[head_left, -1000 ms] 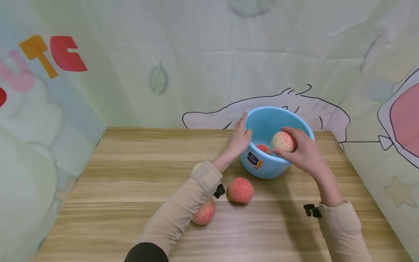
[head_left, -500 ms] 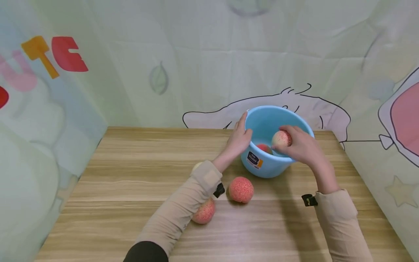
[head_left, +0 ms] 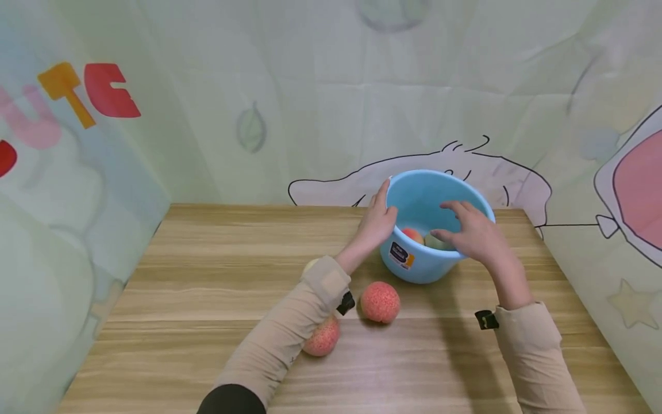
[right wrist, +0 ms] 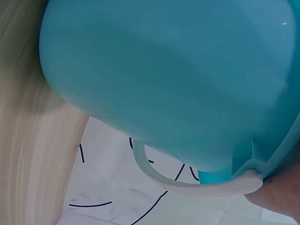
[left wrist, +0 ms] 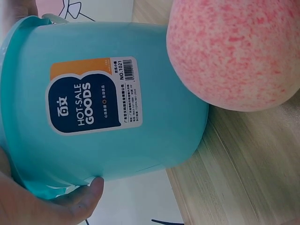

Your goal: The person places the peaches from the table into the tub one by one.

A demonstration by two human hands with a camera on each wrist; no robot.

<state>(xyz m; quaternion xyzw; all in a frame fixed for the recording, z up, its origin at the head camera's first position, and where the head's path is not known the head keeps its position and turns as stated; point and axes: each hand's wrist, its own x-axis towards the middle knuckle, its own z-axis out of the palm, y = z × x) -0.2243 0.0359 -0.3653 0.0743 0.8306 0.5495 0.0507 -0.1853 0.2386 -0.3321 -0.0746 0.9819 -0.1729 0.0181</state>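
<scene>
A light blue plastic bucket (head_left: 419,265) stands at the back right of the table, a label on its front. My left hand (head_left: 376,223) grips its left rim. Over the right side of the opening is my right hand (head_left: 477,233), thumb and fingers spread apart with nothing between them. Inside the bucket lie a reddish peach (head_left: 412,233) and a pale one (head_left: 437,241), partly hidden by the front rim. A pink speckled peach (head_left: 380,302) rests on the table in front of the bucket; it looms large in the left wrist view.
Another pink peach (head_left: 323,337) lies by my left forearm, which partly covers it. A sliver of a pale round thing (head_left: 310,264) shows behind the left cuff. The bucket's white handle (right wrist: 187,184) hangs at its side. A printed cloth wall (head_left: 310,86) closes off the back.
My right hand has lowered the pale peach into the bucket and let it go; its fingers have spread. The left hand has stayed on the rim.
</scene>
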